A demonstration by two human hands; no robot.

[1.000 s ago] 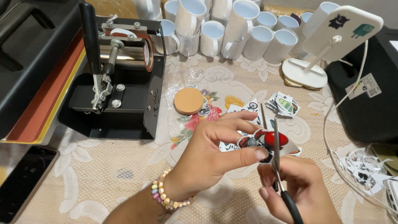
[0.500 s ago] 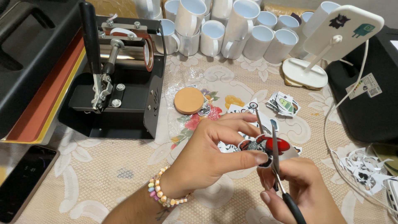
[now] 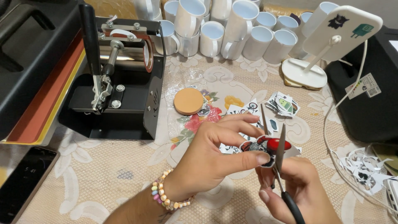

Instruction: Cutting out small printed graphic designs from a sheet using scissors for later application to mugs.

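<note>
My left hand (image 3: 213,153) pinches a red, black and white printed paper cut-out (image 3: 265,146) between thumb and fingers, low and right of centre. A beaded bracelet circles that wrist. My right hand (image 3: 296,188) grips scissors (image 3: 278,155) with black handles. Their blades stand apart and point up, and the paper's edge sits between them. More cut stickers (image 3: 283,103) lie on the cloth just beyond the hands.
A black mug heat press (image 3: 120,79) with a lever stands at the left, a flat press (image 3: 29,74) beside it. Several white mugs (image 3: 232,29) line the back. A cork coaster (image 3: 188,101), a white stand (image 3: 327,45), paper scraps (image 3: 365,168) and a phone (image 3: 23,182) surround the hands.
The scissor blades have shifted slightly along the paper's edge, and my left hand has turned the cut-out a little. Everything else on the table is as it was.
</note>
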